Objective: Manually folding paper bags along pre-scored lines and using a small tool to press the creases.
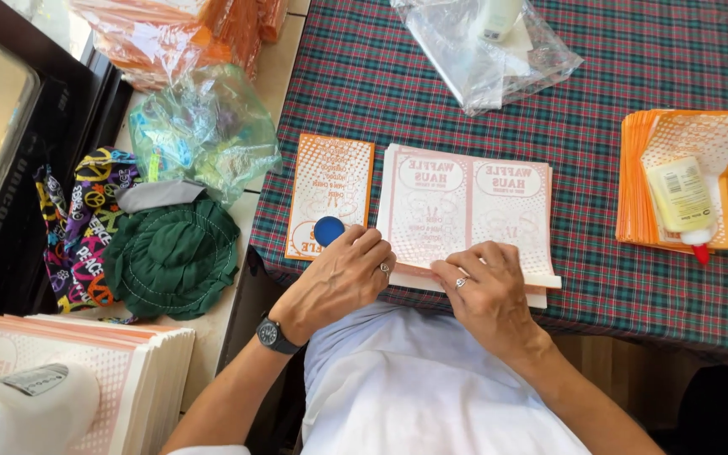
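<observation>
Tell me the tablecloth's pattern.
Red, green and dark blue plaid on the tablecloth, clearest in the head view.

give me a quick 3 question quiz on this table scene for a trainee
1. True or false: both hands press on the near edge of the pink printed sheets.
2. Which thing lies on the orange stack at the right? A) a glue bottle B) scissors C) a stapler
3. What small round thing sits just beyond the left hand?

Key
1. True: the left hand and the right hand both rest on that near edge.
2. A: a glue bottle with a red tip lies on it.
3. A blue cap, on the orange-bordered sheet on the plaid tablecloth.
</observation>
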